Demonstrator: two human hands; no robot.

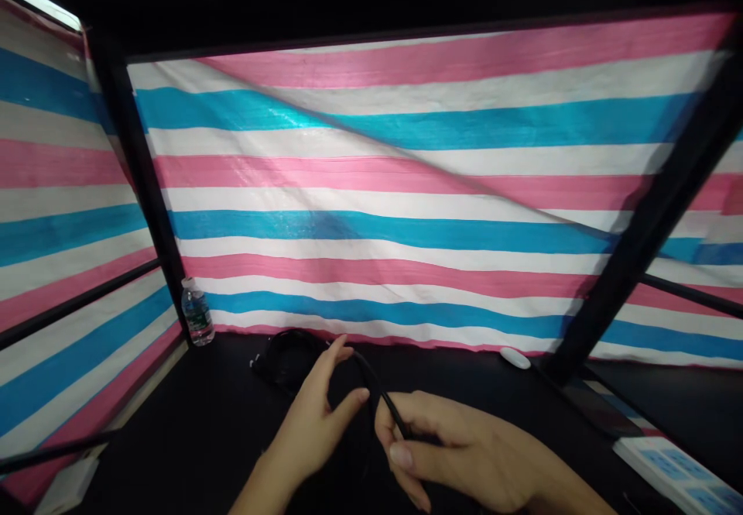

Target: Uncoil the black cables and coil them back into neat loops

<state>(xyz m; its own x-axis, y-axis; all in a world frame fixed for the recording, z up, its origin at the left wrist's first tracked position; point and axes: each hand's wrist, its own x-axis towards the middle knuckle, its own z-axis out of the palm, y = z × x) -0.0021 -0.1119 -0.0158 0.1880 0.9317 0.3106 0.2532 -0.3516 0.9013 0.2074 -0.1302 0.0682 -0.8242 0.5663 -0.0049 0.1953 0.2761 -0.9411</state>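
A thin black cable (380, 395) runs from a coiled bundle (287, 356) on the dark table toward me. My right hand (458, 453) is closed on the cable, pinching it between thumb and fingers. Just left of it my left hand (316, 418) is raised, with its fingers curved and apart. Its fingertips touch the cable's loop near the coil, without a clear grip.
A small clear water bottle (197, 312) stands at the back left corner. A white oval object (515, 357) lies at the back right. A white and blue power strip (679, 472) lies at the right edge. Striped pink, blue and white tarpaulin (406, 190) on black frame posts encloses the table.
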